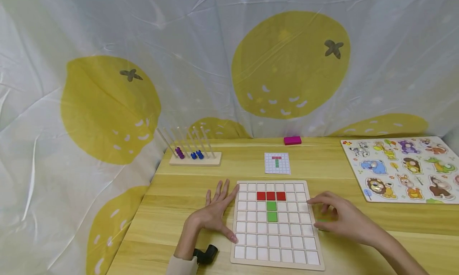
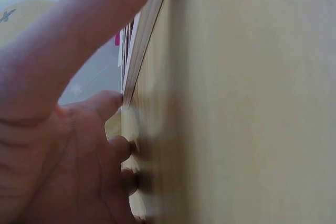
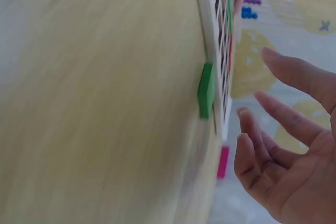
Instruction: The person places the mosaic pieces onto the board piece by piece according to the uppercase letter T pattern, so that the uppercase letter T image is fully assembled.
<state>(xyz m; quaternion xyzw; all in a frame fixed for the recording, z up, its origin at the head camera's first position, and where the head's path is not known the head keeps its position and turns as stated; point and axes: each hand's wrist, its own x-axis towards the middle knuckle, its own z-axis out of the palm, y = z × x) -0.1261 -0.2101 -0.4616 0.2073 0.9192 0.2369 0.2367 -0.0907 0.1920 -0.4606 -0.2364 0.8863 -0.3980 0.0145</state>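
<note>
A wooden grid board (image 1: 262, 262) lies flat before me, with white squares, three red tiles (image 1: 271, 196) in a row and two green tiles (image 1: 271, 211) below the middle one. My left hand (image 1: 213, 213) is spread at its left edge, thumb and index fingertips at the rim. On the other side my right hand (image 1: 346, 221) hovers by the right edge, thumb and fingers apart with nothing between them. A loose green tile (image 3: 206, 90) is beside the board's edge under that hand, mostly hidden in the head view.
Behind the board lies a pattern card (image 1: 277, 163) showing a red and green T. A magenta block (image 1: 292, 140) sits further back. Left of them stands a peg rack (image 1: 195, 159) with purple and blue beads. An animal puzzle (image 1: 405, 169) is at right, a black object (image 1: 206, 254) near my left wrist.
</note>
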